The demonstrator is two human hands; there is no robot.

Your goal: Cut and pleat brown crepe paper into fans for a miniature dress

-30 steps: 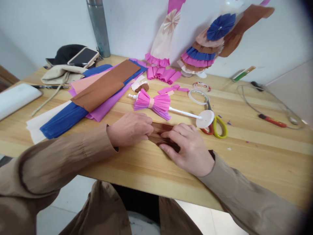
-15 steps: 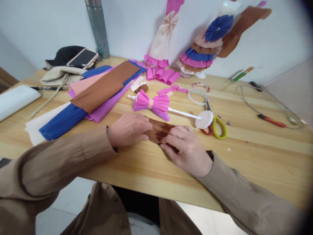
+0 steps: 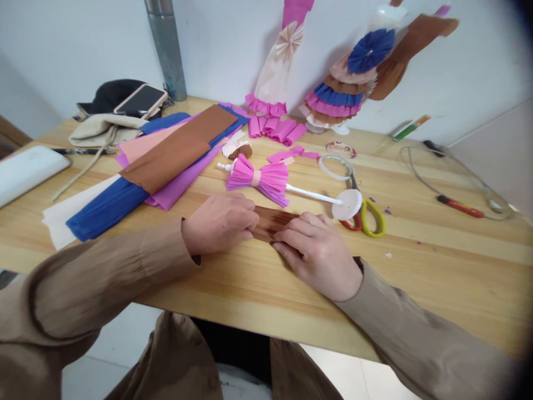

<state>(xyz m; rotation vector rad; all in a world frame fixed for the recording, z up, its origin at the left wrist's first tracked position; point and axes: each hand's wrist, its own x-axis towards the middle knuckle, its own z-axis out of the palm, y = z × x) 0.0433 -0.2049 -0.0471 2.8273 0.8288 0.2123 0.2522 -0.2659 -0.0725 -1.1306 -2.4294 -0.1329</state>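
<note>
Between my two hands stretches a strip of brown crepe paper (image 3: pixel 271 223), creased with lengthwise folds, low over the wooden table. My left hand (image 3: pixel 220 223) is closed on its left end. With bent fingers my right hand (image 3: pixel 316 251) grips the other end; the thumb lies on the near edge. Just beyond the strip lies a pink and purple crepe paper bow (image 3: pixel 259 178) with a peach band, resting on a white stand (image 3: pixel 312 195) laid on its side. The ends of the brown strip are hidden under my fingers.
Scissors (image 3: pixel 373 218) and a tape roll (image 3: pixel 335 166) lie beyond my right hand. Folded crepe paper sheets (image 3: pixel 179 153) spread at the left. Paper dresses, a pink one (image 3: pixel 272 72) and a tiered one (image 3: pixel 337 97), stand by the wall near a bottle (image 3: pixel 169 50).
My left hand's fingers have curled in more tightly, and the brown strip's far edge now lies flatter and straighter. My right hand has barely moved.
</note>
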